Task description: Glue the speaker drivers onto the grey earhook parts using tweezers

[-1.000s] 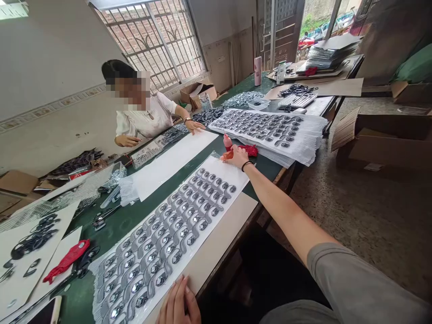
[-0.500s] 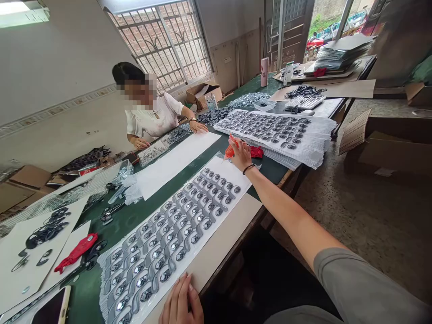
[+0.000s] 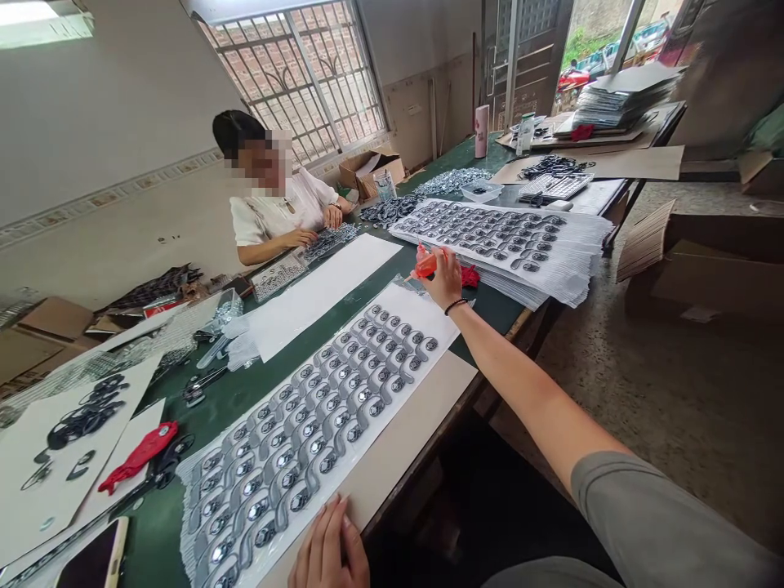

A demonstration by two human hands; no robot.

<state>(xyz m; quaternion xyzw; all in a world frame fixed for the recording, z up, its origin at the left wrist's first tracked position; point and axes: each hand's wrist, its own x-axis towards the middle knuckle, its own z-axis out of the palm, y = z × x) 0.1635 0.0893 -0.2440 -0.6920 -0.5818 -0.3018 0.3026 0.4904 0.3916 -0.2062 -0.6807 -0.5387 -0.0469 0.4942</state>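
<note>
My right hand [image 3: 445, 279], arm stretched forward, is closed around a small translucent orange bottle [image 3: 425, 265] at the far end of a white sheet. The bottle is tilted, and a thin tip seems to point left. Rows of grey curved pieces with shiny dark round stones [image 3: 315, 445] cover this plastic-wrapped sheet [image 3: 409, 309]. Near its close edge my left hand [image 3: 331, 545] lies flat, fingers extended, over a beige board [image 3: 392, 445] under the sheet. A red cloth [image 3: 469, 276] is just beyond my right hand.
A stack of similar filled sheets [image 3: 569, 269] stands at the right. Across the green table [image 3: 245, 382] a co-worker [image 3: 275, 216] sits handling small parts. White sheets [image 3: 331, 286], a red pouch-like item [image 3: 140, 457] and a phone [image 3: 91, 559] lie on the left.
My right hand has shifted slightly right and turned, tilting the orange bottle. The co-worker's hands have drawn back from the white sheet to the small parts. My left hand stays put.
</note>
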